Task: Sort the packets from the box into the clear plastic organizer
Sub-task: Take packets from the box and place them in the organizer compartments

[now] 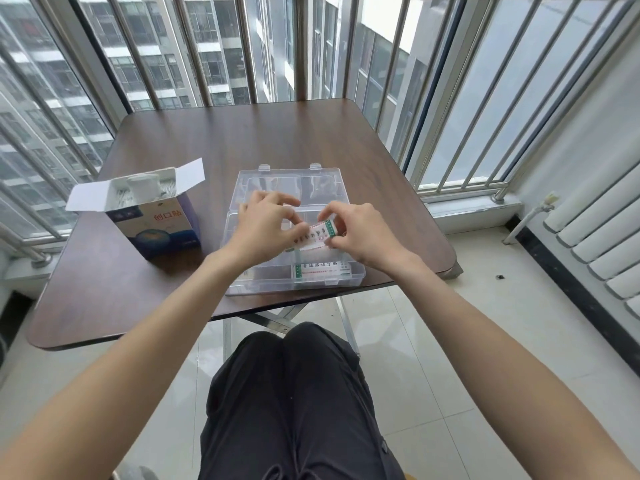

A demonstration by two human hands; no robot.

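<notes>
Packet print illegibly small

White packets over open clear organizer

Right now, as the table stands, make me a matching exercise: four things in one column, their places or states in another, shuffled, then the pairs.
Things
1. box
2. clear plastic organizer
3. packet strip
4. table

Places or states
A. pinched between left hand and right hand
B. brown, carrying everything
C. flaps open, standing left of the organizer
D. lid open, at the table's near edge

Pairs: 1-C, 2-D, 3-A, 4-B
</notes>
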